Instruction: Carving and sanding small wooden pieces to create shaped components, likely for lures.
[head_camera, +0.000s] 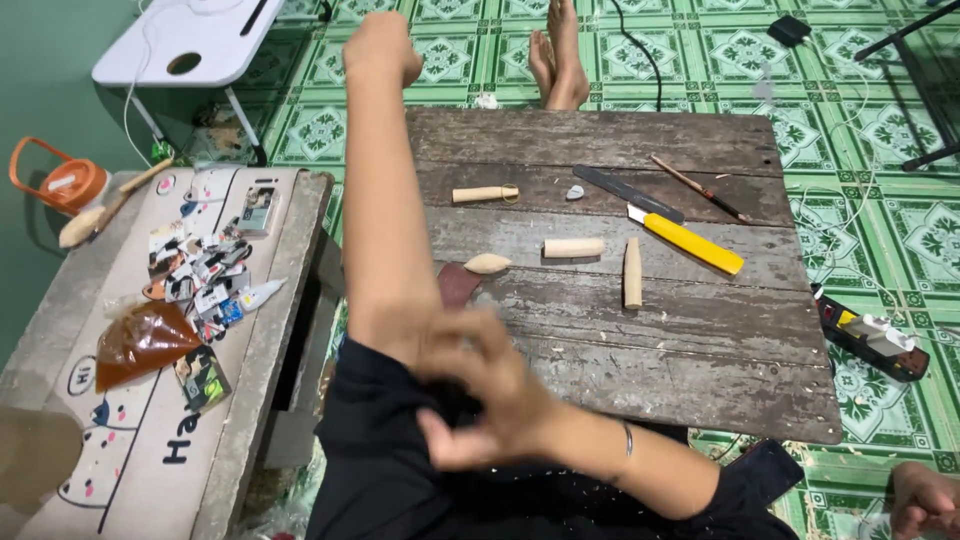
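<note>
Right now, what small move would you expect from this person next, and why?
Probably finishing the sleeve: the right hand is pinching the black sleeve on the outstretched left arm, whose left hand is a fist holding nothing, while the wooden pieces and yellow knife lie untouched.

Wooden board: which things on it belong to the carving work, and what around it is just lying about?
Work things: carved wooden pieces, yellow utility knife, dark file, pencil, wooden board.
Lying about: orange jug, bag of brown sauce, small packets, white folding table.
</note>
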